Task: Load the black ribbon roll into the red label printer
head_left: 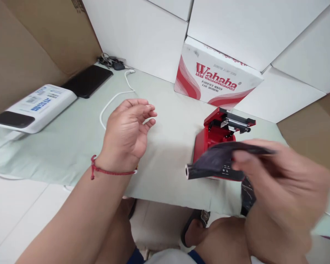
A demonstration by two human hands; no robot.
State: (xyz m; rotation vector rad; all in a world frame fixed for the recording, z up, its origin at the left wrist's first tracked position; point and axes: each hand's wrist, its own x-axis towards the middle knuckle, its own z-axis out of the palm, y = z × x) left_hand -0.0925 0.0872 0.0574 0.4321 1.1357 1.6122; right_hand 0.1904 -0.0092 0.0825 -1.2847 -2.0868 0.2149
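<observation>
My right hand [280, 179] is closed on a thin black roll of film [209, 168], with a pale ring showing at its left end and a loose dark sheet folded up from it. The roll crosses in front of a small red device [200, 141], hiding much of its front. The device's hinged top stands raised, with a black and silver metal bar along it. My left hand [129, 126], with a red cord bracelet [114, 171] at the wrist, hovers over the cloth, fingers loosely bent and apart, holding nothing.
A Wahaha carton [217, 77] leans on the tiled wall behind the device. To the left lie a white power bank [52, 99], a black phone [88, 81], keys [114, 62] and a white cable [112, 101]. A pale green cloth [170, 161] covers the table.
</observation>
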